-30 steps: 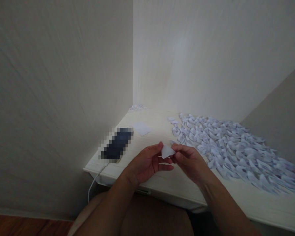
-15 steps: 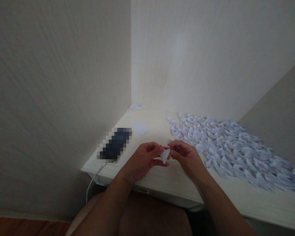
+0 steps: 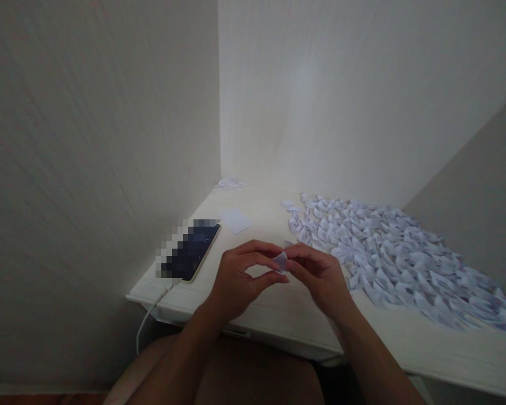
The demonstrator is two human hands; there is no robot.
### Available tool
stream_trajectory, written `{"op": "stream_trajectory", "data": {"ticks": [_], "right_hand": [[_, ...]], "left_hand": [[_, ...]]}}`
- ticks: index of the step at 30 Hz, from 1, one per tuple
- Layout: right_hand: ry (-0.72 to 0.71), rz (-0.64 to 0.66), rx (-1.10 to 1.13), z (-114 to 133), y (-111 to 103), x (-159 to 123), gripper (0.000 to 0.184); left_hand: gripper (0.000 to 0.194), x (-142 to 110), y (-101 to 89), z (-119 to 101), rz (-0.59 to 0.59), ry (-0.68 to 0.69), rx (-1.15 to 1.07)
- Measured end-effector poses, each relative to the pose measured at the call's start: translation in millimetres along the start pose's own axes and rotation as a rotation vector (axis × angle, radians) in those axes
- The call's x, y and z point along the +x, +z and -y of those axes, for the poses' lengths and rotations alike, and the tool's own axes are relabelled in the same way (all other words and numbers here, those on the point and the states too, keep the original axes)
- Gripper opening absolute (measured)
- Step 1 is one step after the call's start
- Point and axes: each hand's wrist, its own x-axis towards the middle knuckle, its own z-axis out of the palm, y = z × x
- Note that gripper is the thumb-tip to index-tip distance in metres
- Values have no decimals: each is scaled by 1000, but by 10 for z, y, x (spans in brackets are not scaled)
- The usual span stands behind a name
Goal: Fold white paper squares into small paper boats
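Note:
Between my hands, above the front part of the white table [image 3: 265, 306], is a small folded piece of white paper [image 3: 281, 262]. My left hand [image 3: 247, 275] pinches it from the left, thumb below and fingers above. From the right, my right hand [image 3: 318, 273] grips its other side between thumb and fingertips. The fingers cover part of the paper, so its full shape is hidden. Just right of my right hand begins a wide spread of similar folded paper pieces [image 3: 388, 247].
A flat stack of white paper [image 3: 235, 220] lies beyond my left hand. Left of it rests a phone [image 3: 194, 250], partly blurred, with a white cable [image 3: 145, 320] hanging over the table edge. More paper bits [image 3: 231, 183] lie in the far corner by the walls.
My left thumb has moved down off the paper's face and the left fingers now arch over it. The paper has turned and shows less of itself. The view has shifted slightly.

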Motion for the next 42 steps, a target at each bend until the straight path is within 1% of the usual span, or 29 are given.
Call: {"op": "stream_trajectory", "data": {"ticks": [4, 7, 10, 12, 15, 18, 21, 26, 31, 34, 37, 38, 40, 42], "right_hand": [[4, -41, -133, -28, -5, -7, 10], [-83, -29, -351, 5, -14, 10, 5], [-197, 71, -543, 91, -48, 43, 12], [-256, 185, -605, 144, -91, 75, 17], [-306, 353, -649, 170, -164, 154, 23], [-320, 433, -674, 134, -208, 267, 19], [-314, 471, -674, 75, -215, 379, 17], [-318, 456, -615, -25, -199, 455, 14], [-316, 398, -583, -117, -178, 404, 13], [-271, 348, -577, -147, -176, 367, 16], [-234, 293, -511, -161, -183, 344, 9], [-239, 281, -483, -161, -184, 340, 12], [-276, 286, -461, -152, -182, 334, 15], [-322, 307, -482, -132, -173, 328, 11]], "left_hand": [[5, -8, -19, 52, 51, 54, 133], [6, -5, -29, 90, 80, 59, 212], [10, 6, -40, 116, 102, 24, 231], [9, 15, -45, 123, 91, -16, 200], [6, 25, -47, 131, 59, -66, 160], [5, 35, -49, 145, 58, -98, 161], [4, 49, -60, 154, 63, -120, 173], [5, 76, -78, 148, 39, -182, 183], [8, 69, -62, 178, 27, -209, 194], [9, 55, -43, 197, 28, -219, 198], [5, 42, -25, 203, 19, -183, 188], [3, 38, -19, 204, 21, -166, 189], [2, 29, -9, 208, 37, -123, 204], [2, 21, 1, 215, 49, -75, 233]]}}
